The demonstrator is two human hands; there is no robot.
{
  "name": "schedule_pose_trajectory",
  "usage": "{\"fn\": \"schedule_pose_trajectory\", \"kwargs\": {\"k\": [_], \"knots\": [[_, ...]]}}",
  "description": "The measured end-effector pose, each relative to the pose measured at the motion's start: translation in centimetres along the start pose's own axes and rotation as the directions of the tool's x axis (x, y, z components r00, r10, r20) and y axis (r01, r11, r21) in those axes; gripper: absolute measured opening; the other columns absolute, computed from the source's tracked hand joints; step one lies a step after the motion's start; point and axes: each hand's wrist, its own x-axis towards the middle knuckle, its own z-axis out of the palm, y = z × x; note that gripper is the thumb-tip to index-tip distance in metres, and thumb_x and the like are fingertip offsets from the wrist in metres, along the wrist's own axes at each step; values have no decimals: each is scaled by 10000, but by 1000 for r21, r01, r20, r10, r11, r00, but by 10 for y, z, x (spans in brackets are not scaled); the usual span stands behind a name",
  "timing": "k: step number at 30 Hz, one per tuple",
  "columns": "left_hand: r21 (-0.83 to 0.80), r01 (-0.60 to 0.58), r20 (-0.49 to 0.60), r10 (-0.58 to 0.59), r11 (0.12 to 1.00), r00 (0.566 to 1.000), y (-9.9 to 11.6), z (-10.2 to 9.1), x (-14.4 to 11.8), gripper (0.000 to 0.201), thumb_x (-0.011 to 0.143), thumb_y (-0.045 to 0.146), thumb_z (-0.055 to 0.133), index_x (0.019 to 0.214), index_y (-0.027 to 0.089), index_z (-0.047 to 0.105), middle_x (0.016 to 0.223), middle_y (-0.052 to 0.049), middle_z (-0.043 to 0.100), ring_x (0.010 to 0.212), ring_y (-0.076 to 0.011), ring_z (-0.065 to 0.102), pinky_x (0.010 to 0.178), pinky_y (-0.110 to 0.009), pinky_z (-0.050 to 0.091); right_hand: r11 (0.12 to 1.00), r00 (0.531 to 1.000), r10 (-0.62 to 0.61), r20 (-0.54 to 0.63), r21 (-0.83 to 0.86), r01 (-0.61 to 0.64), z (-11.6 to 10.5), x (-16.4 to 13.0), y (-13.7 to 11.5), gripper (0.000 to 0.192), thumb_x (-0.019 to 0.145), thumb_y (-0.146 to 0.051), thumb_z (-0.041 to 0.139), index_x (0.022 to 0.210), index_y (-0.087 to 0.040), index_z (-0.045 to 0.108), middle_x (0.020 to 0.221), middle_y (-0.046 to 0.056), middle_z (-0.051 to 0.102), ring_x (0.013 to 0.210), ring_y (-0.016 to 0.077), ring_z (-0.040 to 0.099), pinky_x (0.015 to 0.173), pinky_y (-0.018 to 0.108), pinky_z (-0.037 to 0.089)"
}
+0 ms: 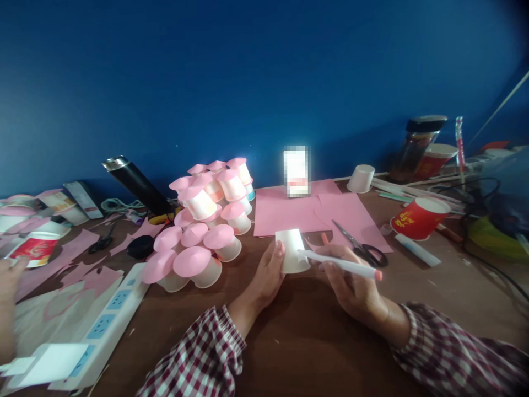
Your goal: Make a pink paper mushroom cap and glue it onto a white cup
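White cup [295, 256] stood upside down and slightly tilted, just in front of the pink sheets [285, 212]; whether its rim met the desk [306, 342] was hard to tell. The person's left hand [268, 267] gripped it, fingers closed on its left side. The fingers of the right hand [357, 286] were closed around a white pen [349, 266] with an orange end, its tip at the cup's wall, though the blur hid whether they touched. Left of the pink sheets clustered cups with pink conical caps [192, 261], and farther left and nearer the person lay a power strip [111, 311]. Scissors [349, 238] lay partly across the right-hand part of the pink sheets, and a red cup [421, 220] sat right of them. Far left of the sheets, another person's hand [9, 292] showed.
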Motion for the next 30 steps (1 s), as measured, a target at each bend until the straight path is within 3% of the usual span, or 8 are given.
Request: {"fn": "schedule_pose_trajectory", "kwargs": {"k": [7,14,30], "knots": [[-24,2,-37,-3,1000,999,0,0,1,305,862,420,478,896,158,630,829,-41,643,750,-141,560,736,-259,423,999,1000,-7,19,-45,8,0,-1,1,153,875,-193,469,1002,-167,549,813,72,665,640,164,640,566,270,536],[8,-17,-12,17,1000,1000,1,2,1,319,882,410,446,952,162,634,912,-55,648,841,-155,573,805,-274,420,998,999,11,35,-56,-9,0,-1,2,157,878,-207,465,1004,-164,548,803,71,663,631,163,639,551,265,532],[27,-18,-23,18,999,1000,0,1,1,325,861,428,470,946,163,639,911,-66,657,848,-177,574,814,-291,415,997,1000,-18,15,-79,19,0,0,1,153,882,-208,466,1006,-172,549,860,75,653,686,167,647,597,277,542]]}}
